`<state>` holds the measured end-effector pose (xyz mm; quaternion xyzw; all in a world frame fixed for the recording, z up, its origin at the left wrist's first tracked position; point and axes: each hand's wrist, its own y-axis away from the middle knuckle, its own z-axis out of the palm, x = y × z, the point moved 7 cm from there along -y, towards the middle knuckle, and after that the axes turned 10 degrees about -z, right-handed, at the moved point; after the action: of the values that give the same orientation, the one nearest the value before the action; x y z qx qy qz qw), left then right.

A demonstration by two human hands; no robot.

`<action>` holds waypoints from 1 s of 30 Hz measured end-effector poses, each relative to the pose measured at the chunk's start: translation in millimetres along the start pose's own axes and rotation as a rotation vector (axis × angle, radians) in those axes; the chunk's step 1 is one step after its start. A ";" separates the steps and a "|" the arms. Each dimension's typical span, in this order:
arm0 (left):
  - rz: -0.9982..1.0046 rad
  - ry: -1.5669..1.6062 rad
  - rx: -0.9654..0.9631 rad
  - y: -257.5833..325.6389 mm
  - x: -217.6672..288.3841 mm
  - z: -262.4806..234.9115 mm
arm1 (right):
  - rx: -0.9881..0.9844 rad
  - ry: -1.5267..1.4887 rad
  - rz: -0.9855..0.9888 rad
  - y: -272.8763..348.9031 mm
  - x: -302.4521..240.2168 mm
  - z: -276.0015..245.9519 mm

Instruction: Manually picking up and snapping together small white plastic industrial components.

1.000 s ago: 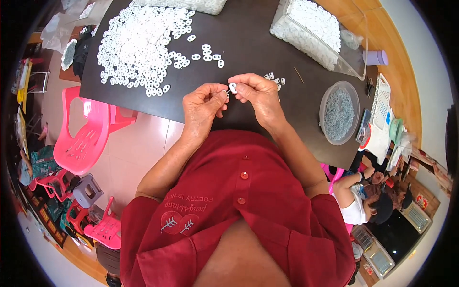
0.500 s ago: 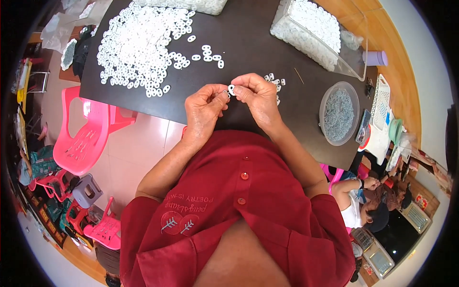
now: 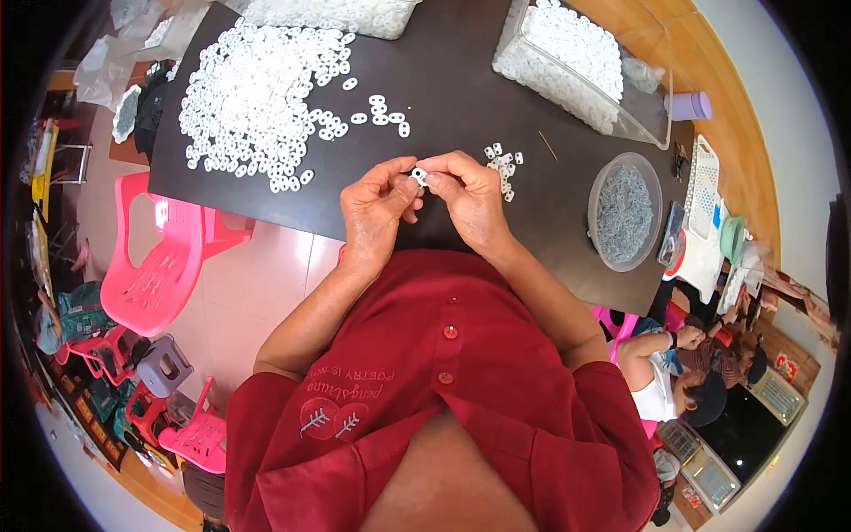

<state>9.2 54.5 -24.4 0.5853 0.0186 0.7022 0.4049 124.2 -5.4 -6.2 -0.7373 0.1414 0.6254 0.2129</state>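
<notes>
Between my two hands, over the table's near edge, is a small white plastic piece [image 3: 418,176] with a dark hole. My left hand [image 3: 379,199] pinches it from the left with thumb and forefinger. From the right, my right hand [image 3: 465,195] closes thumb and fingertips on the same piece. Fingers cover much of it, so its full shape is hidden. To the left lies a big heap of white oval two-hole pieces [image 3: 248,102], with several loose ones [image 3: 379,111] nearer my hands. Right of my right hand sits a small group of white pieces [image 3: 503,168].
At the far right stands a clear bin [image 3: 660,115] of white pieces; another white-filled bin [image 3: 337,13] is at the back. A round tub [image 3: 625,213] holds small silvery metal parts. A thin stick [image 3: 548,144] lies on the dark table [image 3: 452,89]. A pink chair [image 3: 155,275] stands left.
Both hands have drawn slightly closer together and dropped a little, with the white piece turned between the fingertips. The whole view has shifted slightly.
</notes>
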 end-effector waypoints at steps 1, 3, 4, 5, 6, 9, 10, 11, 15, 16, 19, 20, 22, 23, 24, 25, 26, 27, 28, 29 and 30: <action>0.001 -0.001 -0.001 0.1 1.4 0.7 | -0.010 0.019 0.002 -0.5 -3.2 0.2; -0.023 -0.003 0.016 0.3 2.4 0.7 | -0.018 0.037 0.004 -0.5 -4.6 0.9; -0.023 -0.004 0.015 -0.1 2.3 0.6 | -0.010 0.001 0.024 0.2 -2.6 1.8; -0.023 -0.008 0.011 -0.9 1.8 0.5 | -0.002 -0.036 0.045 1.0 -0.8 2.3; -0.023 -0.011 0.008 -1.3 1.4 0.5 | -0.002 -0.036 0.045 1.3 -0.7 2.1; -0.048 0.012 0.006 -0.2 4.0 3.0 | -0.002 -0.049 0.101 3.0 3.4 0.4; -0.047 0.013 0.007 -0.9 4.1 3.0 | -0.033 0.031 0.017 1.9 -2.1 0.6; -0.055 0.030 0.019 -2.2 3.4 2.0 | -0.064 0.111 -0.066 1.3 -7.4 1.9; -0.022 0.037 0.012 -5.6 3.1 -0.2 | -0.071 0.137 -0.125 4.3 -6.5 7.0; -0.022 0.038 0.012 -5.9 3.0 -0.3 | -0.028 0.148 -0.157 4.3 -8.5 6.0; -0.027 0.051 -0.002 -5.9 2.8 0.8 | 0.019 0.208 -0.253 3.3 -15.6 3.6; -0.030 0.042 0.000 -5.5 3.0 0.9 | 0.023 0.258 -0.317 3.4 -20.3 3.5; -0.032 0.034 0.002 -5.1 4.0 1.0 | 0.009 0.299 -0.355 3.6 -23.0 2.6; -0.043 0.057 0.004 -4.8 3.9 0.8 | -0.005 0.340 -0.393 3.9 -25.6 3.2; -0.054 0.079 0.005 -4.8 3.8 1.0 | -0.004 0.341 -0.393 4.1 -25.6 3.0; -0.055 0.078 0.004 -4.6 5.0 1.8 | 0.010 0.341 -0.386 4.4 -25.4 2.1; -0.058 0.073 0.011 -4.5 6.1 2.3 | 0.025 0.340 -0.380 4.6 -25.2 1.1; -0.062 0.067 0.019 -4.4 6.5 2.1 | 0.026 0.340 -0.379 4.6 -25.8 1.1; -0.063 0.066 0.018 -5.1 4.9 1.6 | 0.032 0.345 -0.395 4.6 -28.1 1.1; -0.015 0.050 0.002 -5.9 5.4 1.5 | 0.037 0.349 -0.411 4.8 -29.7 1.0; 0.032 0.035 -0.015 -6.2 7.0 1.9 | 0.039 0.351 -0.410 4.8 -29.3 1.0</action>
<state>14.2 61.9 -21.2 0.5702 0.0112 0.7189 0.3974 115.8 -10.8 21.8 -0.8433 0.0360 0.4292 0.3214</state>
